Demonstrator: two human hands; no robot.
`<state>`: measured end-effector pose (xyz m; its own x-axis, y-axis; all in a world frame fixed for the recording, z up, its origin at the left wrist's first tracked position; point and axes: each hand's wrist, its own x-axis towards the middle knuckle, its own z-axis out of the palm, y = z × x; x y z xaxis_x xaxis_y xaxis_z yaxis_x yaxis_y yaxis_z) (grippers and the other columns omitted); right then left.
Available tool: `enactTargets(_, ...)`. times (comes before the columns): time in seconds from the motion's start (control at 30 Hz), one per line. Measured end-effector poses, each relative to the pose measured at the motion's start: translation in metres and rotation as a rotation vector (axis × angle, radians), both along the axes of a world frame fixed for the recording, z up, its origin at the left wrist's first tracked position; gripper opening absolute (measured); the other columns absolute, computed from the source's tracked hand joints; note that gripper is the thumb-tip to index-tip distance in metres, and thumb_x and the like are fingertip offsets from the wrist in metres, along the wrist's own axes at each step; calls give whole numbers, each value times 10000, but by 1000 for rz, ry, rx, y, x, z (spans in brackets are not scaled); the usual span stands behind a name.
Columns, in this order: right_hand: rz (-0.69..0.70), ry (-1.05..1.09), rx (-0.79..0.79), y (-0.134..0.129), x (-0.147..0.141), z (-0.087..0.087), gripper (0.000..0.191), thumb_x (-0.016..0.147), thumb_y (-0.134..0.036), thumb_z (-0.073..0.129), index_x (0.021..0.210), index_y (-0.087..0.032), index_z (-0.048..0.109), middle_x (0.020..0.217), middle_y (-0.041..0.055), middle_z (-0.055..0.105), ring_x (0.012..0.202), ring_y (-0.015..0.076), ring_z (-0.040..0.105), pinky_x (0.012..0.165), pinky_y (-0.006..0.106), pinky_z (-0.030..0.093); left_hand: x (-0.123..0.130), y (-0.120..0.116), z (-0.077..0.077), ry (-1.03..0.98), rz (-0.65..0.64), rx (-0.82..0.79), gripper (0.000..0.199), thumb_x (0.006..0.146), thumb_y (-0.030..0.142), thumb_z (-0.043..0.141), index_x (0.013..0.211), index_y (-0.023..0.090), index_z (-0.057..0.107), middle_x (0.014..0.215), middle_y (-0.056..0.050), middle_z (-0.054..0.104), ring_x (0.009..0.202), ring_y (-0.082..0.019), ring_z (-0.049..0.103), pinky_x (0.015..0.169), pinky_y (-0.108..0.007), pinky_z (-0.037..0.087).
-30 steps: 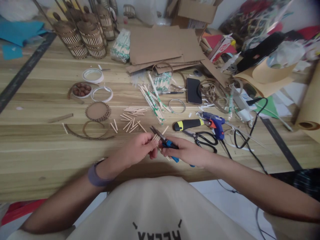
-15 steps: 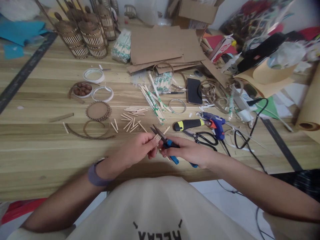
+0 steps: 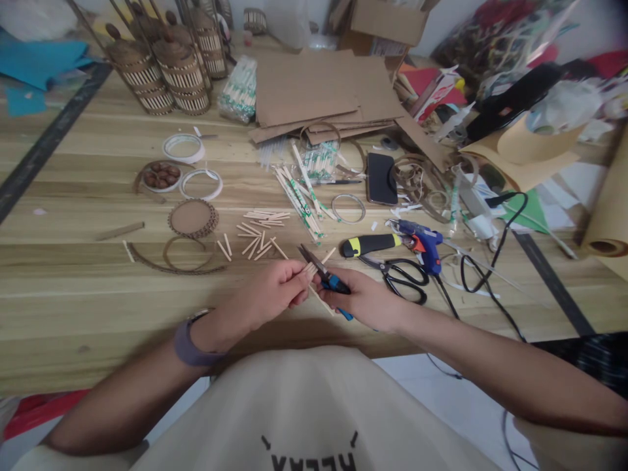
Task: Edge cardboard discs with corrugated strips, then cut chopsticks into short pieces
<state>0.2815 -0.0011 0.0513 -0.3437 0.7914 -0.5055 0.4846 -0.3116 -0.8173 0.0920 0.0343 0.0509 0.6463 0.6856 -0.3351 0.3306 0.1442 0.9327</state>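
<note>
My left hand (image 3: 284, 284) pinches a few thin wooden sticks (image 3: 321, 301) whose ends cross between both hands. My right hand (image 3: 363, 297) is wrapped round blue-and-black pliers (image 3: 333, 281), their dark jaws pointing up and left across the sticks beside my left fingertips. The jaws look closed or nearly so. Just beyond my left hand lie several short cut sticks (image 3: 252, 244) on the wooden table (image 3: 98, 288). Longer sticks in green-printed wrappers (image 3: 299, 199) rest farther back.
Right of my hands are a yellow-and-black handled tool (image 3: 370, 244), black scissors (image 3: 407, 278) and a blue glue gun (image 3: 424, 245) with its cable. Behind lie a phone (image 3: 381, 178) and cardboard sheets (image 3: 309, 88). To the left are tape rolls (image 3: 184, 148) and a round cardboard piece (image 3: 193, 217).
The pliers' handles have come closer together in my right hand. More of a stick now shows below, between my hands. My left hand has barely moved.
</note>
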Motion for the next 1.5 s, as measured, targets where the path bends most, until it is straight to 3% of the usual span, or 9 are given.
enactTargets(0.17, 5, 25, 23, 3, 0, -2, 91, 812, -298, 548, 836, -212, 534, 680, -29, 498, 642, 140, 467, 603, 262, 381, -1, 2, -6, -3, 5, 0, 417, 947, 475, 415, 625, 213, 449, 585, 35, 472, 541, -124, 408, 569, -266, 343)
enactTargets(0.3, 21, 128, 8, 4, 8, -2, 178, 804, -336, 592, 917, -200, 577, 860, 19, 596, 791, 159, 543, 711, 273, 439, -12, 8, -9, 6, 20, 31, 418, 959, 496, 400, 665, 208, 474, 601, 39, 492, 578, -131, 449, 624, -269, 373)
enactTargets(0.4, -44, 6, 38, 3, 17, -2, 152, 808, -323, 574, 895, -199, 575, 817, 22, 609, 723, 161, 552, 655, 278, 447, -23, 12, -9, 71, 64, 101, 395, 967, 484, 377, 729, 206, 525, 590, 42, 496, 605, -147, 494, 669, -280, 398)
enactTargets(0.53, -166, -354, 545, 5, 18, -3, 109, 869, -316, 523, 880, -208, 540, 841, 60, 631, 782, 215, 594, 710, 336, 467, -24, 11, -9, 275, 13, 226, 351, 978, 425, 357, 796, 203, 559, 606, 28, 541, 585, -166, 526, 616, -285, 394)
enactTargets(0.6, -123, -367, 783, 6, 12, -5, 127, 898, -292, 514, 977, -198, 545, 1060, 128, 655, 995, 259, 613, 831, 375, 478, -18, 8, -10, 373, -45, 335, 320, 979, 353, 370, 768, 201, 556, 638, 3, 584, 611, -182, 559, 616, -291, 396)
enactTargets(0.67, -33, -359, 876, 6, 5, -10, 166, 915, -267, 511, 1055, -183, 542, 1167, 161, 641, 1087, 277, 603, 873, 387, 477, -13, 5, -13, 433, -83, 448, 284, 971, 284, 386, 785, 193, 580, 720, -37, 650, 689, -209, 613, 654, -304, 422)
enactTargets(0.87, 33, -670, 758, 4, -11, -23, 99, 907, -265, 523, 950, -180, 551, 907, 125, 671, 845, 285, 641, 683, 343, 452, -6, -1, -22, 485, -101, 626, 279, 987, 215, 376, 1012, 171, 651, 1015, -128, 740, 947, -277, 695, 826, -373, 493)
enactTargets(1.2, 42, -873, 627, 10, -26, -25, 137, 927, -283, 498, 975, -164, 548, 909, 128, 686, 831, 268, 650, 635, 308, 371, 3, -5, -17, 809, -180, 955, 271, 902, 57, 402, 894, 143, 660, 771, -121, 725, 728, -292, 707, 681, -388, 501)
enactTargets(1.5, 57, -923, 592, 15, -34, -24, 162, 937, -297, 490, 1008, -164, 550, 959, 120, 695, 888, 264, 661, 652, 307, 386, 4, -6, -15, 856, -147, 1016, 258, 854, 6, 420, 881, 132, 644, 749, -123, 707, 741, -283, 699, 718, -385, 505)
